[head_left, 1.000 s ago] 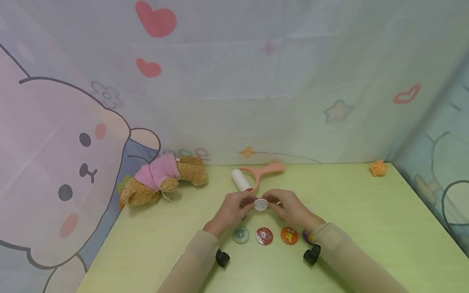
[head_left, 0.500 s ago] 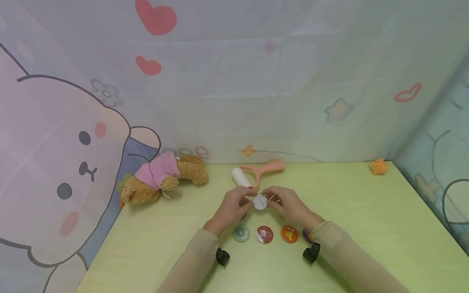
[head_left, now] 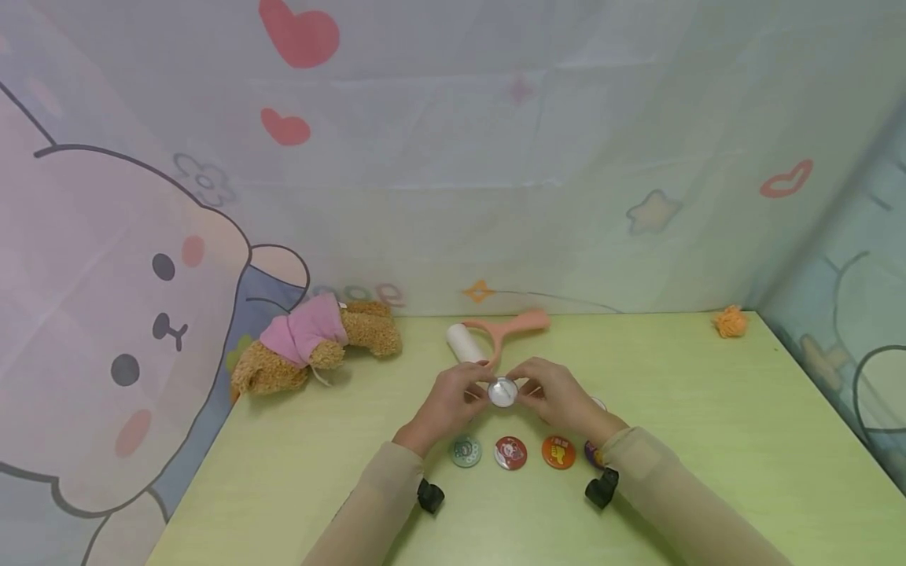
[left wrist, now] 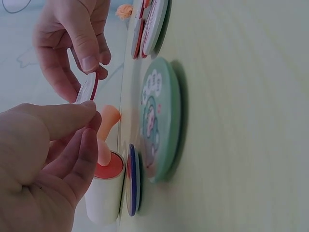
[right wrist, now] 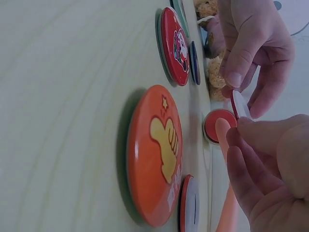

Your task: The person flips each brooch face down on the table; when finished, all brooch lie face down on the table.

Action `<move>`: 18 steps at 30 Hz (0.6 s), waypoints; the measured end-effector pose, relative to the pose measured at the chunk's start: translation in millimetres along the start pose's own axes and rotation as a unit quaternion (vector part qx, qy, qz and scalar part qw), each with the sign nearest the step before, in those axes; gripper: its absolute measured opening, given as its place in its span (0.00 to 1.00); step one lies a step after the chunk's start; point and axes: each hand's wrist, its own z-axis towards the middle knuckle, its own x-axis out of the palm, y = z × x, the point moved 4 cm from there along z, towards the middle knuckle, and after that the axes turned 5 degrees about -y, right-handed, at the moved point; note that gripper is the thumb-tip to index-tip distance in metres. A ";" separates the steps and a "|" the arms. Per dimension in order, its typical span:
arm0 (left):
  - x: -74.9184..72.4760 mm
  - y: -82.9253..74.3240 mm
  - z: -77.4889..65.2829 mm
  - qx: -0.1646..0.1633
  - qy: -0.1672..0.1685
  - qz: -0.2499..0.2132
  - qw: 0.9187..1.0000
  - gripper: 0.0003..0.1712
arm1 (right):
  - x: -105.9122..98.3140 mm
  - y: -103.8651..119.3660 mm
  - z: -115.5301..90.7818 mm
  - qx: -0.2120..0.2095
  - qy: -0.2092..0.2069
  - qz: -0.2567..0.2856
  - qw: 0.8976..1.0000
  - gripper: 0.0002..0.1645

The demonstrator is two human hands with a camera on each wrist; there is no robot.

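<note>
Above the table, my left hand (head_left: 453,399) and my right hand (head_left: 555,393) pinch opposite edges of one round pin badge (head_left: 502,391). Its pale back faces the head camera; the wrist views show a red rim. Below the hands lie a green badge (head_left: 466,451), a red badge (head_left: 511,453) and an orange badge (head_left: 559,452) with a yellow hand print. A purple badge (head_left: 593,453) is partly covered by my right sleeve. In the left wrist view a dark-blue-edged badge (left wrist: 131,181) lies beyond the green one. Another badge (right wrist: 189,203), pale side up, lies past the orange one.
Just behind the hands is a lint roller with a white roll (head_left: 463,344) and a peach handle (head_left: 524,323). A plush toy (head_left: 311,342) in a pink top lies at the back left. An orange pompom-like ball (head_left: 731,322) sits at the table's far right corner.
The held badge has tilted, so its pale back shows rounder and now catches a bright glint. Both hands stay in nearly the same place, and the badges on the table have not moved.
</note>
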 end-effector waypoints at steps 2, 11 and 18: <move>0.6 0.3 0.3 0.000 0.002 -0.001 1.000 0.18 | 0.0 0.5 -0.1 0.003 0.005 0.007 1.000 0.20; 1.6 -0.9 1.4 -0.003 0.011 -0.002 1.000 0.18 | 0.1 2.4 -0.5 0.010 0.013 0.010 1.000 0.20; 3.8 2.3 3.1 -0.007 0.018 0.019 1.000 0.18 | -1.3 1.7 -1.1 0.009 0.022 0.015 1.000 0.18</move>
